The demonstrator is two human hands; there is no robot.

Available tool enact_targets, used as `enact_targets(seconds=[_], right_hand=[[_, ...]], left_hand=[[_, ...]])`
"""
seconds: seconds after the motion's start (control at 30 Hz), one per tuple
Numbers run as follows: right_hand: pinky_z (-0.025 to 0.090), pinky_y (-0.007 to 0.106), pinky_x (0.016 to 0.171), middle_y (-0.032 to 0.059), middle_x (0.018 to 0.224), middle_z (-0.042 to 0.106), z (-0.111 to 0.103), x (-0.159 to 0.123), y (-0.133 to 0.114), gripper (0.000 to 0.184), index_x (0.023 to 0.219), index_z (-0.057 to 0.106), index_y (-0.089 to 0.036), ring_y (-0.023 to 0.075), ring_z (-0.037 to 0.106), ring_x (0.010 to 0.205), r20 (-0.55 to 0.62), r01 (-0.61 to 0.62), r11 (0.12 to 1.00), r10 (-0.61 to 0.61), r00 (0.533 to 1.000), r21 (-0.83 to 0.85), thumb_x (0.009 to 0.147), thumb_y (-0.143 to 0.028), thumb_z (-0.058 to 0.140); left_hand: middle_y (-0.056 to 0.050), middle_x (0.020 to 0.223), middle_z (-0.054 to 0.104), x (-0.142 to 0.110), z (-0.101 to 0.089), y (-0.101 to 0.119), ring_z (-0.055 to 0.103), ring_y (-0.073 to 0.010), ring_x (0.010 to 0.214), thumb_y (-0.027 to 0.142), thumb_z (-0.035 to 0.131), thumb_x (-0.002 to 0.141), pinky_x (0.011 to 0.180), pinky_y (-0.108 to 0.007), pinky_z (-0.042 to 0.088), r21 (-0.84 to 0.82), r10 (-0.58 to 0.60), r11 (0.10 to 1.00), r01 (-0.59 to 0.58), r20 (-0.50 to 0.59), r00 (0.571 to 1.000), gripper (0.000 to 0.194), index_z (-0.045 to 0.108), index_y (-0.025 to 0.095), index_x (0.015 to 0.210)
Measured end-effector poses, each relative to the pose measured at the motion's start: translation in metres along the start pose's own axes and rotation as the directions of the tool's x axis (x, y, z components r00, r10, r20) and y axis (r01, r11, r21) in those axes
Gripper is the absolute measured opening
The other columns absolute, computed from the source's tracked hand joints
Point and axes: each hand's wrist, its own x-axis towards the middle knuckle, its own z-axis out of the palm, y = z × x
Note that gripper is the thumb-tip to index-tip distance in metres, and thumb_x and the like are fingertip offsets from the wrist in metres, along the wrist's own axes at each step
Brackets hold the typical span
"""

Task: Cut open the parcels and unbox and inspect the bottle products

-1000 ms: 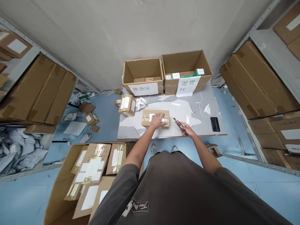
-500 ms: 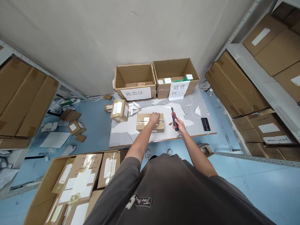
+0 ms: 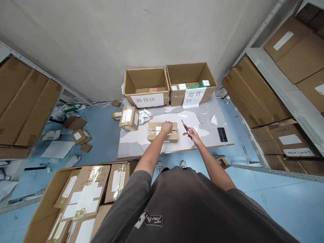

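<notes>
A taped cardboard box (image 3: 153, 135) with a white label lies near the front of the table. My left hand (image 3: 166, 127) rests on its top right part with fingers curled, gripping it and hiding some of the label. To the right of the box, my right hand (image 3: 193, 134) is closed around a red and black utility knife (image 3: 186, 127). The knife's blade is out and points away from me to the upper left, above the table and apart from the box.
Two open cartons stand at the table's back: a left one (image 3: 129, 91) and a right one (image 3: 174, 99), both with paper signs. A smaller box (image 3: 130, 123) and crumpled paper (image 3: 145, 116) are at the left. A phone (image 3: 222, 134) lies right. Shelves of boxes (image 3: 255, 91) flank the table.
My right hand has turned the utility knife, so its narrow edge now faces up and the blade tips more to the left. My left hand stays on the box.
</notes>
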Motion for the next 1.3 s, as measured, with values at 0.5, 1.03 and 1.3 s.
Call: enact_targets(seconds=[0.5,1.03,1.3], right_hand=[[0.051,0.043,0.106,0.0084,0.127,0.074,-0.02,0.01,0.038,0.04,0.129,0.072,-0.028,0.0295,0.067,0.119,0.233,0.188,0.764,-0.052,0.971,-0.617,0.09,-0.033,0.076],[0.047,0.04,0.097,0.0125,0.121,0.071,-0.024,0.035,0.041,0.037,0.136,0.069,-0.023,0.0313,0.058,0.113,0.345,0.355,0.495,-0.116,0.931,-0.793,0.1,-0.029,0.066],[0.047,0.041,0.094,0.0114,0.12,0.072,-0.033,0.046,0.043,0.034,0.132,0.07,-0.024,0.0315,0.059,0.109,0.388,0.404,0.463,-0.134,0.912,-0.789,0.099,-0.028,0.066]], left_hand=[[-0.016,0.132,0.068,0.0,-0.001,-0.001,0.056,-0.0325,0.127,0.024,0.081,0.082,0.109,-0.04,0.049,-0.034,-0.003,0.999,0.003,-0.006,1.0,0.053,0.064,0.017,0.132],[-0.014,0.135,0.066,-0.002,-0.001,0.0,0.058,-0.0316,0.127,0.03,0.086,0.081,0.11,-0.039,0.049,-0.043,-0.026,0.999,0.026,0.0,1.0,0.058,0.061,0.018,0.133],[-0.015,0.133,0.067,-0.003,-0.003,0.004,0.06,-0.0319,0.125,0.028,0.091,0.077,0.107,-0.038,0.051,-0.063,-0.075,0.995,0.075,0.017,0.997,0.06,0.062,0.017,0.129]])
